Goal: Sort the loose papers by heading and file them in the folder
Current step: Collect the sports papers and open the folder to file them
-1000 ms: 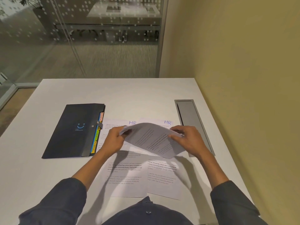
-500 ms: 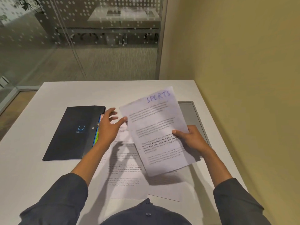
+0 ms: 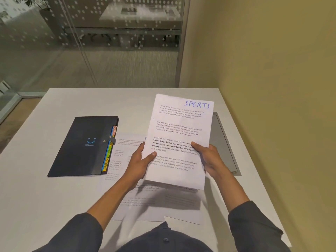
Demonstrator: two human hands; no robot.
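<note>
Both the left hand (image 3: 140, 160) and the right hand (image 3: 209, 157) pinch the SPORTS sheet (image 3: 180, 135) right of the folder (image 3: 81, 146); it may be several sheets, and the tabs (image 3: 109, 151) sit crowded, so I judge it could slip behind the wrong one.

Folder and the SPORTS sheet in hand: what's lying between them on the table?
Head view: a printed sheet lies flat on the table between the folder and the SPORTS sheet; the left hand hovers over it.

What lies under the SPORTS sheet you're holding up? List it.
Under the SPORTS sheet, held by the left hand and right hand, loose printed papers lie on the white table. Their headings are covered, unreadable.
</note>
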